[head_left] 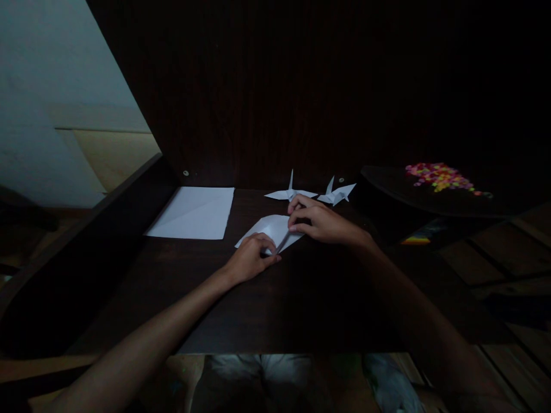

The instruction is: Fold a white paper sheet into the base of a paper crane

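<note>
A partly folded piece of white paper (266, 228) lies on the dark desk between my hands. My left hand (253, 257) grips its near edge, fingers curled over the top and thumb at the front. My right hand (316, 219) pinches the right side of the paper between thumb and fingers. Just behind stand two folded white paper cranes, a left one (289, 194) and a right one (338, 194). The fingers of my right hand partly overlap the area in front of the left crane.
A stack of white paper sheets (196, 213) lies at the back left, near the raised side panel (86, 246). On a dark shelf (387, 183) at the right is a pile of small colourful pieces (443, 176). A tall dark board (258, 86) closes the back.
</note>
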### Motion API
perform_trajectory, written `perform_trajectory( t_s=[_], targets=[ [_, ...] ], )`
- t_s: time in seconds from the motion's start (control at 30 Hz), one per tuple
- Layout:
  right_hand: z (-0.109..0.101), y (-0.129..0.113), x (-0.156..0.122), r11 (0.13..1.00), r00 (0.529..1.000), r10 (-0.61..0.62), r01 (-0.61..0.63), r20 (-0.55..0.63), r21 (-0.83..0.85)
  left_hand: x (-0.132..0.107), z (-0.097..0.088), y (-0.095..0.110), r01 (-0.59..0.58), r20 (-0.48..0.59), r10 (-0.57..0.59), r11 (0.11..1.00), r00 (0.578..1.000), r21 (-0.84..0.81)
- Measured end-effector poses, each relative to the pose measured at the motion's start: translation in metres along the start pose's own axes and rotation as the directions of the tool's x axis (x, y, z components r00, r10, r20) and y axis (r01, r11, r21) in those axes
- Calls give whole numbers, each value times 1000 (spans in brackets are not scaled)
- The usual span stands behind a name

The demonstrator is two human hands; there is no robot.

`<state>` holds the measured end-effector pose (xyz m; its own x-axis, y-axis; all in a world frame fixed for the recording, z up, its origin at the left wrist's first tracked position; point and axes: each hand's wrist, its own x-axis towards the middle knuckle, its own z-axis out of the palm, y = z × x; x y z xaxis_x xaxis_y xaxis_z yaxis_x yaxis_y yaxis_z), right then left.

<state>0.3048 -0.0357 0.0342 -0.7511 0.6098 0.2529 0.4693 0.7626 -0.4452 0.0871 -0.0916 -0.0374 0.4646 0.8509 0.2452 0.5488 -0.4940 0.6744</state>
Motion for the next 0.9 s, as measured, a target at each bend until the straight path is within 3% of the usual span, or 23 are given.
perform_trajectory(
  t_s=[0.17,0.4,0.63,0.9],
  targets=[
    [2,-10,13,998,998,-60,61,-21,27,-2,1,2,-32,-16,32,999,999,45],
    [3,-10,6,986,999,19,-12,-40,168,-3,4,-1,-63,-11,64,995,998,74],
    [3,3,2,997,996,-75,75,-54,0,-1,-1,0,-61,44,58,995,997,84],
    [1,15,-1,998,1000,-29,29,2,55,0,-6,-2,-55,63,51,997,997,54]
  ],
)
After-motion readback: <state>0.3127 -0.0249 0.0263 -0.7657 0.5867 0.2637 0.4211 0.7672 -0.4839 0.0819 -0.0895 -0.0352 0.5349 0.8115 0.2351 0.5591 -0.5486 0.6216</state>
